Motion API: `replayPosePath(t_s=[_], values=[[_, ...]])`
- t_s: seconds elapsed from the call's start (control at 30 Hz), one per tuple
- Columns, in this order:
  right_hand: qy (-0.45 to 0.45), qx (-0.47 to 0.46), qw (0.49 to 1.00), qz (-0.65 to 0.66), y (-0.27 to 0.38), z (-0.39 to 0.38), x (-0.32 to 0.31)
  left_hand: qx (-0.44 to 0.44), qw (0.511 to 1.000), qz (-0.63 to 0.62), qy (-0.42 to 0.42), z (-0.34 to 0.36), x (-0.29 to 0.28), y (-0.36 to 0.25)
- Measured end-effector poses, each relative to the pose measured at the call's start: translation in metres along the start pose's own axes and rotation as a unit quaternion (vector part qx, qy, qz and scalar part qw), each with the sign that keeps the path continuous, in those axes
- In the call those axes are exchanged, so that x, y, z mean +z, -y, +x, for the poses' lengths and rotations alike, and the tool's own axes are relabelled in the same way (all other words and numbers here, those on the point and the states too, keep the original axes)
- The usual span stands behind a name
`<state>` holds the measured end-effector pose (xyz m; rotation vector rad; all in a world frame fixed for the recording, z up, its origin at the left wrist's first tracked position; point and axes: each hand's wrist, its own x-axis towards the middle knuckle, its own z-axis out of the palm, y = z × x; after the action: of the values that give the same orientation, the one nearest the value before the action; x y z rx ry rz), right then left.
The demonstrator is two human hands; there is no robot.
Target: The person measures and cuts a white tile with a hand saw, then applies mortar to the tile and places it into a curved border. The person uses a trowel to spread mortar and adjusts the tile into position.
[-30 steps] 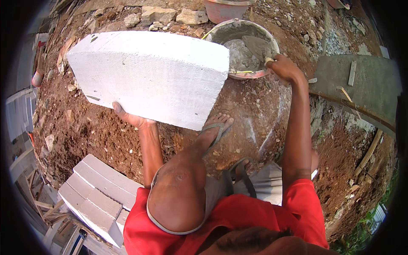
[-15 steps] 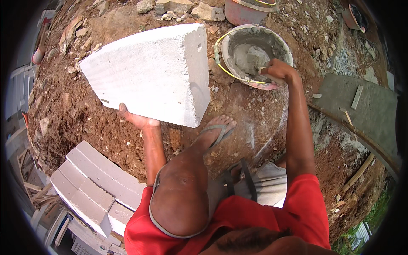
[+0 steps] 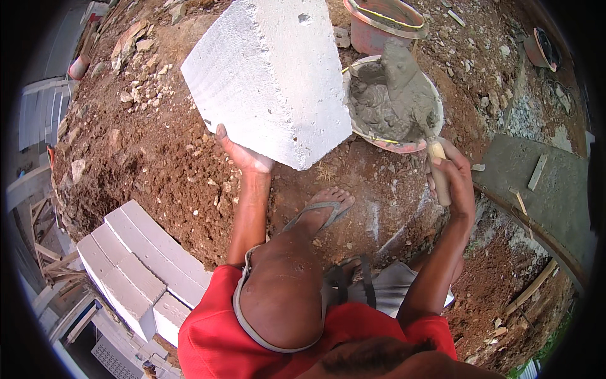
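Observation:
My left hand grips the near lower edge of a large white lightweight concrete block, thumb on its near face and the other fingers hidden beneath. The block is tilted up, one narrow end facing right. My right hand is closed around the wooden handle of a trowel. Its blade, coated with wet grey mortar, points away from me above a bucket. More lumpy mortar lies inside this bucket, whose left rim is partly covered by the block.
Behind the bucket stands a second reddish bucket; another is at the far right. Several pale blocks are stacked at the lower left. A grey slab with a timber edge lies right. Stones litter the brown soil around my sandalled foot.
The trowel has come up out of the mortar carrying a load, and my right hand has moved nearer to me. My left hand has shifted the block rightward and turned its end toward the bucket.

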<state>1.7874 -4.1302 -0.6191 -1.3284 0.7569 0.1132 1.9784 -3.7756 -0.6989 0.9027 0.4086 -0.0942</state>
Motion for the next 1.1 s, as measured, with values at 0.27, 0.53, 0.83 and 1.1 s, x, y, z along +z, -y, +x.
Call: replayPosePath(t_s=[0.27,0.53,0.83,1.1], values=[[-0.050,-0.199,0.974,-0.093,0.063,-0.089,0.076,-0.097,0.986,-0.111,0.074,-0.002,0.018,0.032],[-0.130,-0.329,0.896,-0.268,0.011,-0.071,0.165,-0.132,0.971,-0.183,0.077,-0.019,0.032,0.033],[-0.160,-0.353,0.884,-0.263,-0.113,-0.065,0.180,-0.102,0.974,-0.184,0.087,-0.019,0.036,0.023],[-0.111,-0.075,0.988,0.078,-0.083,-0.095,0.079,-0.098,0.987,-0.128,0.019,-0.019,0.010,0.018]])
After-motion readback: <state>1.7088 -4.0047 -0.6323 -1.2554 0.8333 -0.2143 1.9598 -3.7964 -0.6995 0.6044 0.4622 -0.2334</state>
